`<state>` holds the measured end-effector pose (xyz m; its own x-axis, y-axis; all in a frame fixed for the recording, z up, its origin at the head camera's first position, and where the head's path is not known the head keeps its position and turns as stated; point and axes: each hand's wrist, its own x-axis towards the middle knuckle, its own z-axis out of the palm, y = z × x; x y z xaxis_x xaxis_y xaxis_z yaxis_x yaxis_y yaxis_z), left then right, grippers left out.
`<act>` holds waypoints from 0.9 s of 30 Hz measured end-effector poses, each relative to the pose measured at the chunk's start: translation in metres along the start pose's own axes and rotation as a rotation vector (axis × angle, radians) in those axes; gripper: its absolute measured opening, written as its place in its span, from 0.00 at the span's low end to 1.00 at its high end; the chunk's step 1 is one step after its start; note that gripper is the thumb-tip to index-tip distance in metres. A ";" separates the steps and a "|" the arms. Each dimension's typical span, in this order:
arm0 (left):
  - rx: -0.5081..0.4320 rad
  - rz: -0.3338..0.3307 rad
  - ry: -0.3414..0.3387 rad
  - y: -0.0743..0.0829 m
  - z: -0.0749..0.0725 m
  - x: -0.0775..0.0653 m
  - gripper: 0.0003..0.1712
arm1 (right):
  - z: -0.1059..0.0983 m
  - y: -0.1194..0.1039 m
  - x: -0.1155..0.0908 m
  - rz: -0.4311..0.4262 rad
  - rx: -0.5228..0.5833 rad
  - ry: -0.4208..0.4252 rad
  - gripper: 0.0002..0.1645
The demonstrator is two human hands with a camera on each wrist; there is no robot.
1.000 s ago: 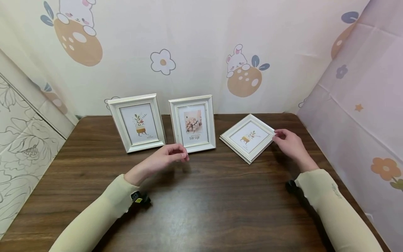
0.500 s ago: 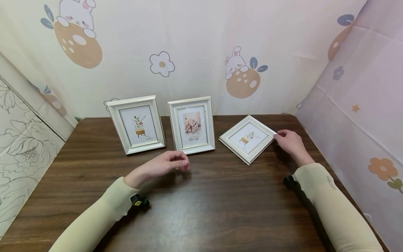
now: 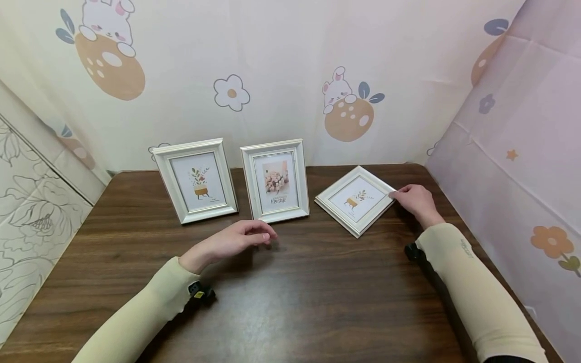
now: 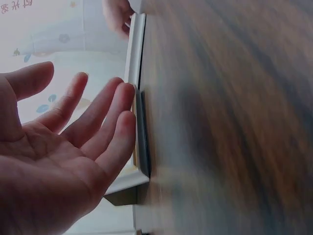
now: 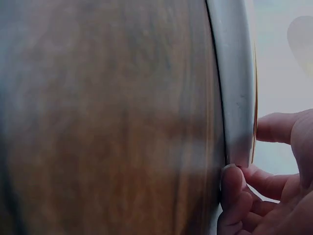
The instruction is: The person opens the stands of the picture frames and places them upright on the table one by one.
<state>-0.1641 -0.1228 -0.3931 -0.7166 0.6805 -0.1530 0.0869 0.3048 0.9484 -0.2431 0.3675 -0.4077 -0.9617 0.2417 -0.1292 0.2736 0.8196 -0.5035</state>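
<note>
Lying flat at the right of the table is a white picture frame (image 3: pixel 355 200) with a plant print. My right hand (image 3: pixel 415 200) pinches its right corner; the right wrist view shows the fingers (image 5: pixel 234 188) against the edge of this frame (image 5: pixel 237 73). Two similar frames stand upright: one with a potted plant picture (image 3: pixel 197 181) at left, one with a flower bouquet picture (image 3: pixel 276 180) in the middle. My left hand (image 3: pixel 227 239) hovers in front of the middle frame with loosely bent fingers (image 4: pixel 124 127), holding nothing.
Dark wood table (image 3: pixel 290 302) lies under everything. Behind the frames hangs a pale curtain (image 3: pixel 281 60) printed with rabbits and flowers, and a similar cloth (image 3: pixel 522 181) borders the right side. A panel with line-drawn flowers (image 3: pixel 36 217) is at left.
My right hand has shifted slightly left, its fingertips now farther onto the flat frame's corner. The left hand has lowered slightly toward me. All three frames keep their places.
</note>
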 end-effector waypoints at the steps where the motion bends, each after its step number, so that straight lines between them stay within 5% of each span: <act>1: 0.006 0.001 0.009 -0.001 -0.002 -0.001 0.17 | 0.000 0.000 0.001 0.001 0.000 -0.001 0.33; 13: -0.163 -0.004 0.111 -0.003 -0.033 -0.012 0.24 | -0.001 -0.003 0.012 0.079 0.282 -0.024 0.24; 22: -0.167 -0.032 0.148 0.000 -0.042 -0.018 0.26 | -0.002 0.000 0.007 0.082 0.228 -0.021 0.28; 27: -0.170 -0.034 0.149 0.000 -0.044 -0.019 0.27 | -0.004 0.002 0.005 0.072 0.300 -0.028 0.28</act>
<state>-0.1805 -0.1650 -0.3781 -0.8125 0.5619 -0.1551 -0.0478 0.2009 0.9784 -0.2475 0.3720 -0.4058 -0.9412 0.2761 -0.1949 0.3283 0.6095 -0.7217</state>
